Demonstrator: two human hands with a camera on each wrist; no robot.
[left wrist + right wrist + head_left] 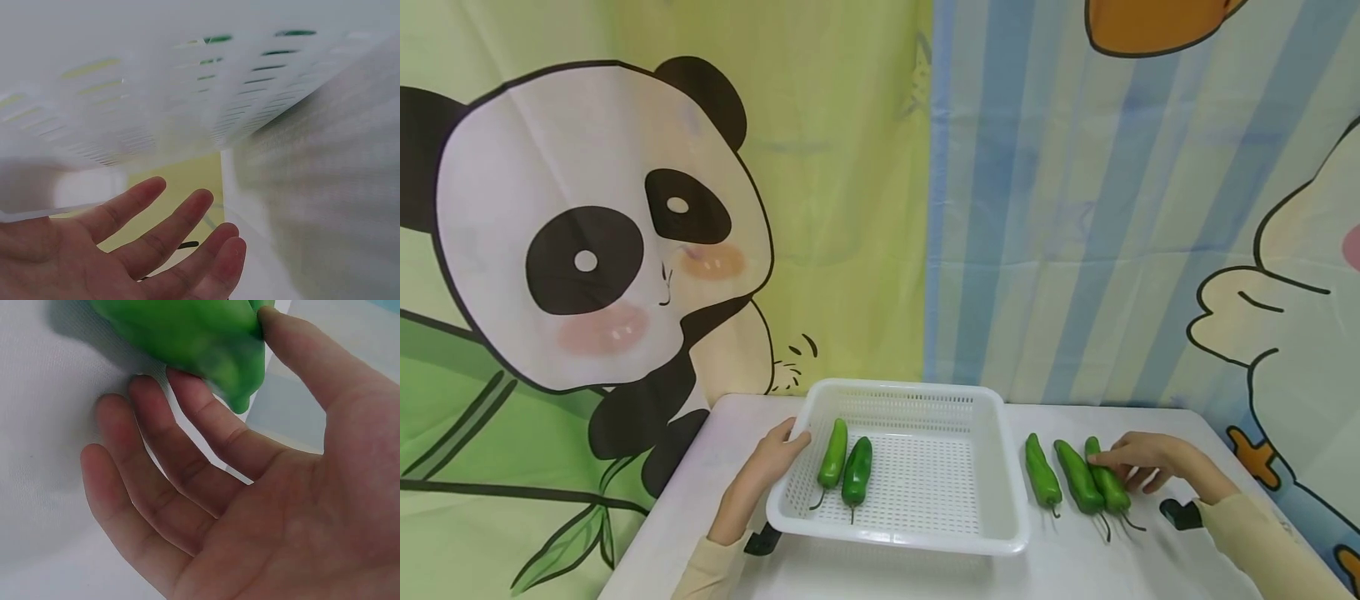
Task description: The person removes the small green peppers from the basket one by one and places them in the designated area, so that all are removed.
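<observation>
My left hand (772,458) holds the left rim of a white perforated plastic basket (1011,500); its thumb lies over the rim. In the left wrist view, the other fingers (165,240) extend outside the slotted wall. Inside the basket, a light green pepper (833,454) and a darker green pepper (857,472) lie at the left side. To the basket's right, my right hand (1153,457) pinches the rightmost green pepper (1109,490) between thumb and index finger, the remaining fingers loosely bent beside it. Another green pepper (1078,479) lies against its left side.
A third green pepper (1041,473) lies between the basket and that pair. All stand on a white-covered table (880,575). Behind the table hangs a printed curtain (857,208) with a panda. Dark wrist mounts (1182,514) sit at both cuffs.
</observation>
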